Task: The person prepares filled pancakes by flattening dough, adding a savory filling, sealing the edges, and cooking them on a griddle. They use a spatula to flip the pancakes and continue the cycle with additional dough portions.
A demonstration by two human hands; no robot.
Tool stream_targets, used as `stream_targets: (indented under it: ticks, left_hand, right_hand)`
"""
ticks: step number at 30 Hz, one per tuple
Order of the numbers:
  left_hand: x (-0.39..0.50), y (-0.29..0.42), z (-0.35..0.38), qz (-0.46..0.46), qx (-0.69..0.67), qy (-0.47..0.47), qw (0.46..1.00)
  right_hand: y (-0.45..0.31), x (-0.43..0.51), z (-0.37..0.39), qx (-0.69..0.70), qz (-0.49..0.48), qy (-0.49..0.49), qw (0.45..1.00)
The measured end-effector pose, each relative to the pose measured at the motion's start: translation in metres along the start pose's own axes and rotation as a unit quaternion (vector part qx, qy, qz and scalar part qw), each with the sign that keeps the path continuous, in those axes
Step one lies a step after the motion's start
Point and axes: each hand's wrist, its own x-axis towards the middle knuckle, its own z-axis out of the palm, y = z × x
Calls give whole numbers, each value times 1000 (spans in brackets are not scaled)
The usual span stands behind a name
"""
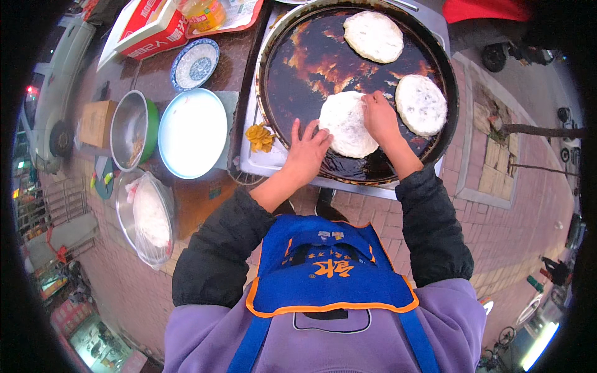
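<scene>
A pale round flatbread (347,123) lies near the front of a large round black griddle pan (298,84). My left hand (305,151) rests at its left edge, fingers spread and fingertips touching the dough. On the opposite side, my right hand (380,116) has its fingers bunched on the flatbread's upper right edge; the fingertips are partly hidden. Two more flatbreads sit in the pan: one at the far side (373,37), and one with darker patches to the right (421,105). Oil shines at the pan's near edge.
Left of the griddle are a crumpled yellow cloth (260,138), a pale blue-rimmed plate (192,134), a patterned bowl (195,64) and a green basin (151,133). Nearer me, a plastic-covered metal bowl (151,214) holds dough. A red-and-white carton (151,35) and an oil bottle (205,14) stand behind.
</scene>
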Motion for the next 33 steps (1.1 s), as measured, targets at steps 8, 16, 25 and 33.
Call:
stream_targets:
  ticks: [8,16,25,33]
  left_hand:
    - [7,0,3,-21,8,-15,1000]
    - [12,-3,6,-6,-7,14,1000]
    - [9,2,-3,18,20,7,1000]
    - [-3,35,6,54,12,-37,998]
  right_hand:
    - [-9,3,5,40,-86,-9,996]
    - [3,11,0,45,-155,-3,987]
    - [26,-12,-24,83,-139,2,987]
    - [20,-55,-35,18,-200,-96,975]
